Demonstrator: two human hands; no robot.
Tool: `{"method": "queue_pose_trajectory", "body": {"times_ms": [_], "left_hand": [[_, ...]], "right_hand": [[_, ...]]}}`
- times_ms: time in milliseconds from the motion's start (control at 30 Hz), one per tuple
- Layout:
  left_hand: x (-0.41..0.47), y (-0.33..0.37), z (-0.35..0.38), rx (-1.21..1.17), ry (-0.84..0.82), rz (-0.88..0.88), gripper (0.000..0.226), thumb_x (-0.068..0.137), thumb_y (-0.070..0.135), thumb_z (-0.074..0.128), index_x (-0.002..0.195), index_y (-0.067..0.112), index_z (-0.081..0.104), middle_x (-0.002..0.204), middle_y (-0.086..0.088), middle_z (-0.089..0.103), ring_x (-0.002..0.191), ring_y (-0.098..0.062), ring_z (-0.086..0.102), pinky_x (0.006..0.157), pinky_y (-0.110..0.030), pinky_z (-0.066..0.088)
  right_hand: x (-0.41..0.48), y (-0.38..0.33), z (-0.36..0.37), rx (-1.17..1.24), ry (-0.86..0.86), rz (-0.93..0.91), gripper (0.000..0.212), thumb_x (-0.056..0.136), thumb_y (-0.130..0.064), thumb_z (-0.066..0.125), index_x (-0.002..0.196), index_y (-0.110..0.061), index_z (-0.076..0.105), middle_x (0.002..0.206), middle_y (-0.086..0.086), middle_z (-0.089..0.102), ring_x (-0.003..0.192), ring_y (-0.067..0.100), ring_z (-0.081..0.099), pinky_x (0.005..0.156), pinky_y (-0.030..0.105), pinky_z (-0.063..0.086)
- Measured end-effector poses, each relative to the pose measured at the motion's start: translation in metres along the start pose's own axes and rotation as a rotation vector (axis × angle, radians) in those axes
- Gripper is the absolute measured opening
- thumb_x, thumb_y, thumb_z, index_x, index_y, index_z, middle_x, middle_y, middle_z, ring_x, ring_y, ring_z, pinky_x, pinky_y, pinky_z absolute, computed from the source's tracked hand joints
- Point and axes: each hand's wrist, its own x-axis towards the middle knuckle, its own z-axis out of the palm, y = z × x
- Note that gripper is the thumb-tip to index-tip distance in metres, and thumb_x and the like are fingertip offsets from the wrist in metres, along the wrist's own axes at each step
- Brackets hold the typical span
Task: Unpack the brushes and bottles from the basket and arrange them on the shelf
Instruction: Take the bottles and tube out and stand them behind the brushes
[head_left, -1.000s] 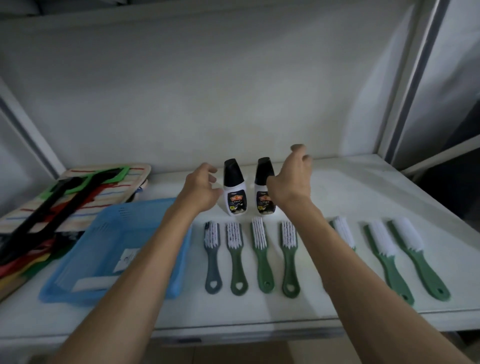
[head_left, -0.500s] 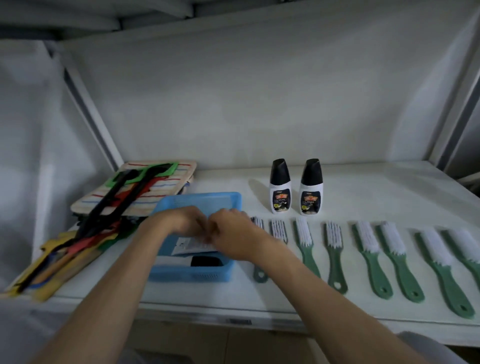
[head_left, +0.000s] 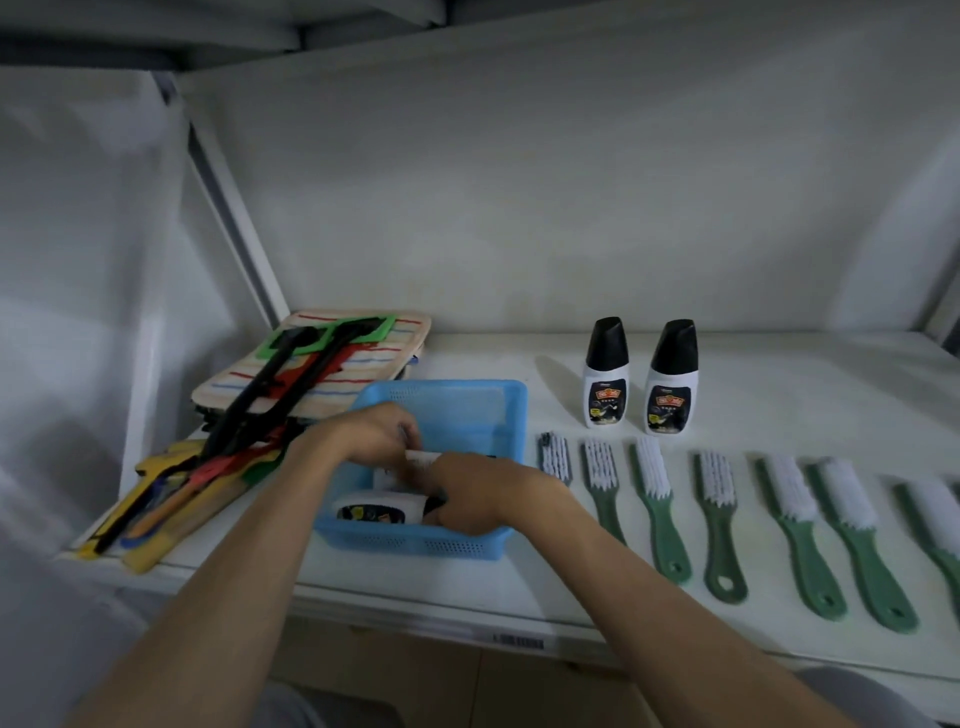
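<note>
A blue basket (head_left: 467, 405) stands on the white shelf (head_left: 779, 395), left of centre. Both my hands reach into it. A white bottle (head_left: 371, 510) with a black cap lies in the basket's near end, and my right hand (head_left: 480, 491) curls round its cap end. My left hand (head_left: 369, 434) has its fingers curled on a white item (head_left: 423, 457) whose kind I cannot tell. Two matching bottles (head_left: 607, 376) (head_left: 671, 379) stand upright behind a row of several green-handled brushes (head_left: 654, 499).
A pile of striped pads with black, green and yellow handled tools (head_left: 291, 395) lies left of the basket, against the slanted shelf post (head_left: 234, 218). The shelf's front edge (head_left: 519, 642) carries a barcode label. A wall closes the back.
My hands left the upright bottles, swung left and dropped into the basket. They now sit deeper in it and take hold of things there. The view turned left and moved closer.
</note>
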Motion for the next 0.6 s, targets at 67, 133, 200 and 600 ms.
{"method": "queue_pose_trajectory", "body": {"times_ms": [67, 133, 200, 600], "left_hand": [[-0.002, 0.0, -0.004, -0.129, 0.087, 0.056, 0.02, 0.073, 0.014, 0.083, 0.082, 0.024, 0.068, 0.086, 0.0, 0.073, 0.087, -0.019, 0.069, 0.077, -0.03, 0.053], [-0.006, 0.006, -0.01, -0.264, 0.194, 0.121, 0.021, 0.071, 0.017, 0.087, 0.087, 0.015, 0.074, 0.088, -0.005, 0.075, 0.082, -0.015, 0.067, 0.077, -0.028, 0.053], [-0.011, 0.015, -0.016, -0.396, 0.263, 0.172, 0.03, 0.068, 0.017, 0.089, 0.092, 0.006, 0.075, 0.093, -0.012, 0.076, 0.083, -0.015, 0.066, 0.082, -0.031, 0.054], [-0.025, 0.101, -0.026, -0.971, 0.568, 0.414, 0.013, 0.081, 0.012, 0.077, 0.091, 0.013, 0.07, 0.084, -0.003, 0.072, 0.073, -0.009, 0.067, 0.065, -0.017, 0.053]], "right_hand": [[-0.002, 0.001, 0.002, -0.019, 0.056, 0.011, 0.037, 0.093, -0.024, 0.05, 0.129, -0.016, 0.049, 0.122, 0.009, 0.059, 0.112, 0.03, 0.054, 0.081, 0.035, 0.041], [-0.006, 0.003, 0.001, -0.102, 0.14, 0.019, 0.03, 0.093, -0.016, 0.046, 0.12, -0.008, 0.053, 0.125, 0.014, 0.054, 0.116, 0.033, 0.047, 0.086, 0.04, 0.04], [-0.015, 0.007, -0.009, -0.196, 0.216, 0.025, 0.031, 0.093, -0.015, 0.043, 0.122, -0.006, 0.053, 0.125, 0.016, 0.05, 0.116, 0.034, 0.042, 0.096, 0.042, 0.034], [-0.119, 0.077, -0.061, 0.511, 0.357, 0.162, 0.042, 0.103, -0.031, 0.041, 0.102, 0.005, 0.062, 0.094, 0.017, 0.066, 0.089, 0.027, 0.062, 0.089, 0.04, 0.049]]}}
